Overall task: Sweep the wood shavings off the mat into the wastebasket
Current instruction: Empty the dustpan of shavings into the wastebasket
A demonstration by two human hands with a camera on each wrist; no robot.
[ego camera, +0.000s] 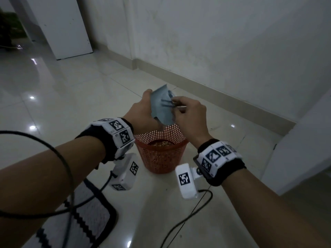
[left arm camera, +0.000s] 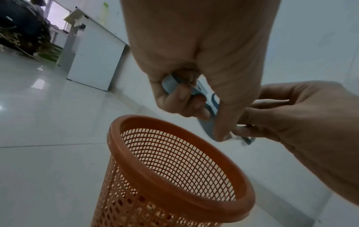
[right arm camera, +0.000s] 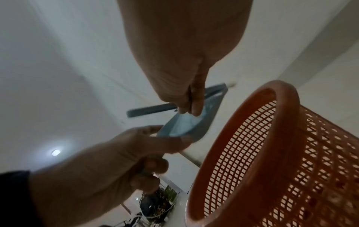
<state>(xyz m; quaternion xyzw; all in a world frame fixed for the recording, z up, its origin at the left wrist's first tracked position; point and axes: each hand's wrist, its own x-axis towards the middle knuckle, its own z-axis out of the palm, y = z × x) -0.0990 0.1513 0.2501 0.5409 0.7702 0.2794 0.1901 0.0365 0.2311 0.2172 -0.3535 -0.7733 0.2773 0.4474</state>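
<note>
Over the orange mesh wastebasket (ego camera: 161,156) my left hand (ego camera: 143,111) grips a small blue-grey dustpan (ego camera: 161,108), tilted with its lip pointing down at the basket mouth. My right hand (ego camera: 186,110) pinches a small blue-grey brush (right arm camera: 151,109) against the pan's inside. Wood shavings (ego camera: 161,143) lie in the bottom of the basket. The black-and-white mat (ego camera: 86,212) lies on the floor at lower left. In the left wrist view my fingers curl round the dustpan handle (left arm camera: 170,83) above the basket rim (left arm camera: 174,153). The brush bristles are hidden.
A white wall with a skirting board (ego camera: 215,90) runs behind the basket. A white cabinet (ego camera: 68,29) stands at the far left. Black cables (ego camera: 188,217) trail over the glossy tiled floor (ego camera: 62,90) near the mat and the basket.
</note>
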